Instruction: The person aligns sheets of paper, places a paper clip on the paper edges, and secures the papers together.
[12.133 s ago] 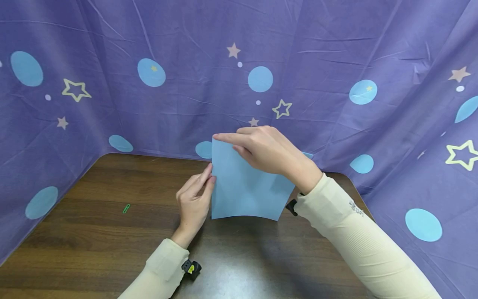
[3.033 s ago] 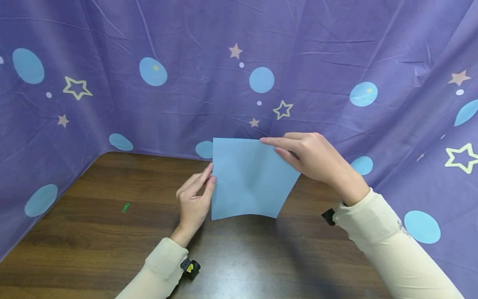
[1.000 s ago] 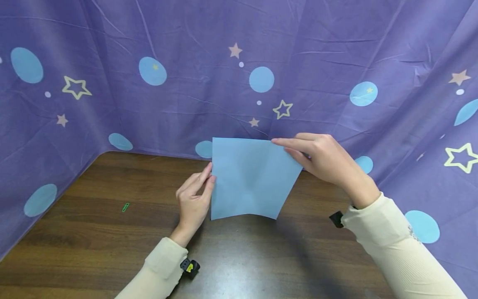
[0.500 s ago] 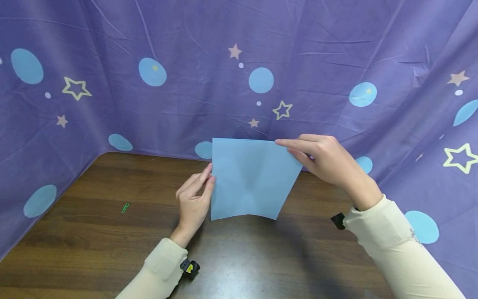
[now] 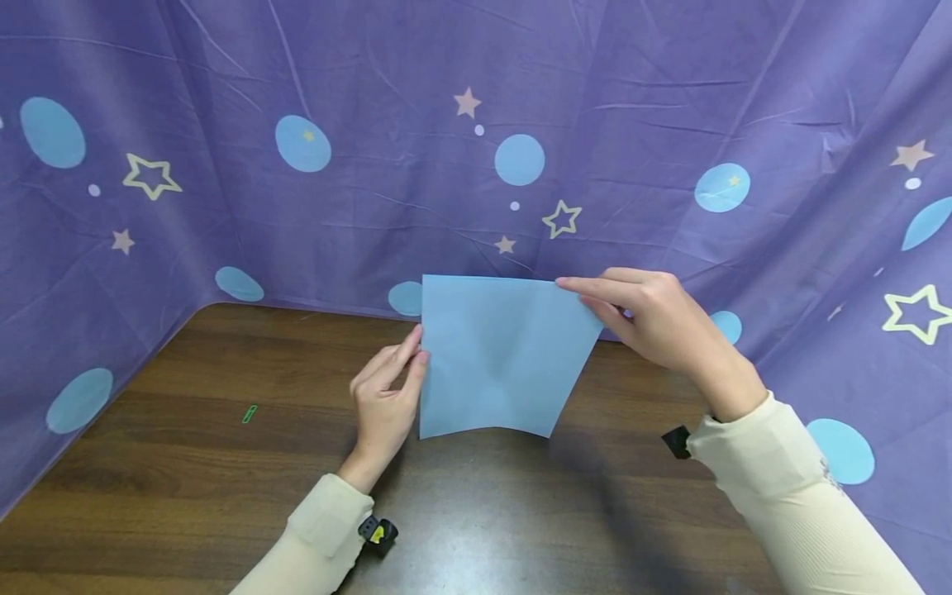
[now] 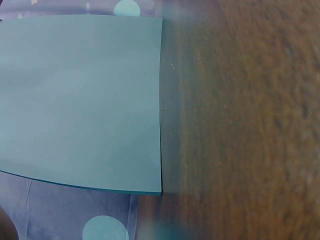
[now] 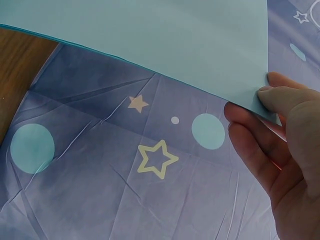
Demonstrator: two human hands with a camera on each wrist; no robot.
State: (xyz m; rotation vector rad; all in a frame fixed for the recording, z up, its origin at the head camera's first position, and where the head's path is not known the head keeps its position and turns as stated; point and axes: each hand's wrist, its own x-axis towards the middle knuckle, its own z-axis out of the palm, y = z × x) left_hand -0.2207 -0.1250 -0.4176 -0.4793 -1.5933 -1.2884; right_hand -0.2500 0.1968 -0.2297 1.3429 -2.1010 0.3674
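Observation:
A light blue sheet of paper (image 5: 498, 355) is held up over the table, its lower edge bowed. My left hand (image 5: 385, 397) pinches its left edge about midway up between thumb and fingers. At the upper right corner, my right hand (image 5: 654, 318) grips the sheet, with its index finger lying along the top edge. The right wrist view shows the right thumb (image 7: 285, 97) on the near face of the paper (image 7: 165, 40) and fingers behind it. In the left wrist view, the paper (image 6: 80, 105) spans the left half, a darker blue strip along one edge.
A small green paper clip (image 5: 249, 414) lies on the brown wooden table (image 5: 171, 487), left of the hands. A purple curtain (image 5: 357, 99) printed with stars and circles surrounds the table at the back and sides. Both wrists wear small black devices.
The right hand has slid along the paper's top edge from the upper left corner to the right, only slightly in the last second. The left hand keeps its hold in place.

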